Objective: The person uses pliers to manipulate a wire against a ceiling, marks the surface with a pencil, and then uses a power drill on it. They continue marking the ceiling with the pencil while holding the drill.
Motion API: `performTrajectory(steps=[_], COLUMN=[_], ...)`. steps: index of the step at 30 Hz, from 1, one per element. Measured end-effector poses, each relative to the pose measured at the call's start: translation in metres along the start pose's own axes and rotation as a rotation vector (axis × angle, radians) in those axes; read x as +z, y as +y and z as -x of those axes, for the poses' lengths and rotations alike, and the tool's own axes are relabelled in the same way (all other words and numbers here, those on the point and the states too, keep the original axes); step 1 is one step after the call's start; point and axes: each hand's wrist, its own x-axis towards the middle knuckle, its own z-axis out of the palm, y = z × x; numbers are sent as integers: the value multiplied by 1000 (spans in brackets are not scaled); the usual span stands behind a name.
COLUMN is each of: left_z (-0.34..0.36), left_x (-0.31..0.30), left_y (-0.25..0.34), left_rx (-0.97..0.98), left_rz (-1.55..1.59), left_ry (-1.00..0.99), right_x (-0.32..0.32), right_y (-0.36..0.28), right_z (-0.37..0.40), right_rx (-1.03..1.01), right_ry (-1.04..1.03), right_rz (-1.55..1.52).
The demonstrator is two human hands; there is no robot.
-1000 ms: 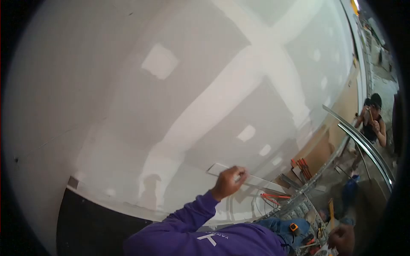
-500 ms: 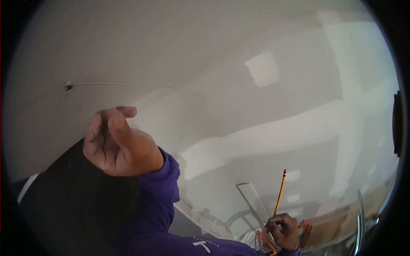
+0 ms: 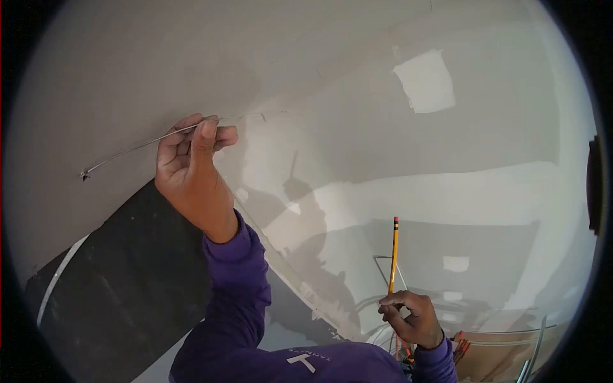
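My left hand (image 3: 191, 159) is raised against the drywall (image 3: 357, 115), its fingers curled around a thin wire or string (image 3: 131, 150) that runs left to a small hole (image 3: 83, 174) in the board. My right hand (image 3: 412, 316) is low at the bottom right and grips a yellow pencil (image 3: 394, 255) upright, eraser end up. Both arms wear purple sleeves (image 3: 239, 287).
White patches of joint compound (image 3: 426, 80) and a taped seam (image 3: 447, 188) mark the wall. A dark opening (image 3: 121, 281) lies below the left hand. Orange-handled tools (image 3: 461, 348) and metal track (image 3: 533, 357) show at the bottom right.
My left hand has risen from open in front of the wall and closed on the wire. My right hand, pencil in it, has lifted slightly. The view has shifted along the wall.
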Motion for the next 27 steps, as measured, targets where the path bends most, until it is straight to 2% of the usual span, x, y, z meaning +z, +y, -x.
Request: performTrajectory(steps=[3,6,10,11,13,15,16,17,21,24,27], left_z=[-7,17,25,26,24,22,20,20,17,15,14], left_x=[-7,-20,-26,-28,-28,-27,-10,-9,-11,-15,-15], left_y=[4,-19,-7,-4,1,0,-33,-32,-32,-34,-33], left_rx=[26,71,143,133,124,117,91,88,127,134,136], left_rz=[-33,-9,-61,-66,-49,-4,-43,-66,-147,-182,-200], left_ry=[10,67,172,194,226,241,236,247,245,240,254], right_x=[0,9,41,46,41,52,49,58,91,102,102], right_y=[-12,19,16,9,-10,-39,-29,-34,-46,-51,-61], right_z=[-7,-20,-43,-56,-85,-114,-161,-185,-260,-291,-299], right_rx=[-80,-238,-448,-501,-594,-497,-558,-650,-1043,-1185,-1259], right_ry=[-10,-12,192,242,175,262,282,292,515,614,616], right_rz=[20,27,-237,-338,-237,-389,-453,-504,-385,-217,-30])
